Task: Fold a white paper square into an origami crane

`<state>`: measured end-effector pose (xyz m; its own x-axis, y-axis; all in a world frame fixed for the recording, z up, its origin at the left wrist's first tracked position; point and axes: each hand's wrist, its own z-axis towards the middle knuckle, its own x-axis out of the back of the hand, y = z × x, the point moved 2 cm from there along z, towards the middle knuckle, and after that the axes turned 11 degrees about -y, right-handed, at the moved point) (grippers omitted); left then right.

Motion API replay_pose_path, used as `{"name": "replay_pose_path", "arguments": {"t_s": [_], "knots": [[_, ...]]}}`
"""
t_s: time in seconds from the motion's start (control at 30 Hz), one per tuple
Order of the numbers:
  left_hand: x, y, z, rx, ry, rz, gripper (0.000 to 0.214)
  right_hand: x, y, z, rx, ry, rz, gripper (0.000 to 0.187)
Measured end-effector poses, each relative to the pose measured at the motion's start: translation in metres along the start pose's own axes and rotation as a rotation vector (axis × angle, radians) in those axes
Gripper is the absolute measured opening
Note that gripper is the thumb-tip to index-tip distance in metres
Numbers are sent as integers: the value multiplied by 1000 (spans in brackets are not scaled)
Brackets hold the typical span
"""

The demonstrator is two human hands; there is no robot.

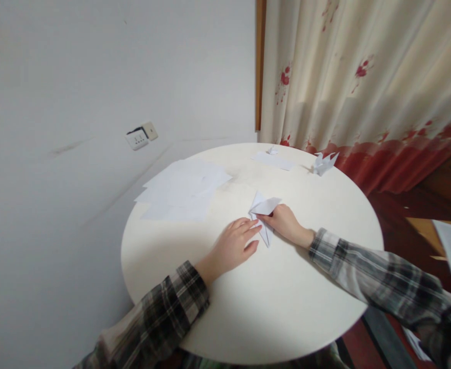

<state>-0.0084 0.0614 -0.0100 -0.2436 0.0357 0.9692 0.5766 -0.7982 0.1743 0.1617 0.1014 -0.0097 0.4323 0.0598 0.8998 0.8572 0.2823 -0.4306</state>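
Observation:
A piece of folded white paper point(266, 206) lies near the middle of the round table, with pointed ends toward the far side and toward me and a flap standing up on the right. My right hand point(286, 221) is closed on its right side, fingers tucked under the raised flap and partly hidden by it. From the left, my left hand point(236, 245) rests its outstretched fingertips on the lower left edge of the folded paper. Its thumb is apart from the fingers, and it grips nothing.
Loose white sheets point(183, 187) overlap on the left of the white table point(287, 307). At the far right edge stands a folded paper crane point(324, 163). A smaller folded paper piece point(272, 151) sits by a paper strip point(275, 161). Wall and curtain point(325, 66) border the table's far side.

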Motion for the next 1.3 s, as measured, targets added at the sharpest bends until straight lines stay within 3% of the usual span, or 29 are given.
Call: {"name": "replay_pose_path", "arguments": {"t_s": [0.37,0.8,0.97,1.1,1.3], "knots": [[0,-12,-1,36,-79,20,35,3,-4,-3,-90,-35,-122,33],[7,-3,-1,34,-44,22,47,3,-2,-7,-64,-36,-75,33],[6,-9,-2,28,-60,32,46,4,-4,-15,112,24,-19,23],[7,-14,-3,21,-58,38,46,3,-8,-22,355,92,-46,15],[7,-20,-3,25,-42,61,45,1,-14,-30,539,44,-112,24]]}}
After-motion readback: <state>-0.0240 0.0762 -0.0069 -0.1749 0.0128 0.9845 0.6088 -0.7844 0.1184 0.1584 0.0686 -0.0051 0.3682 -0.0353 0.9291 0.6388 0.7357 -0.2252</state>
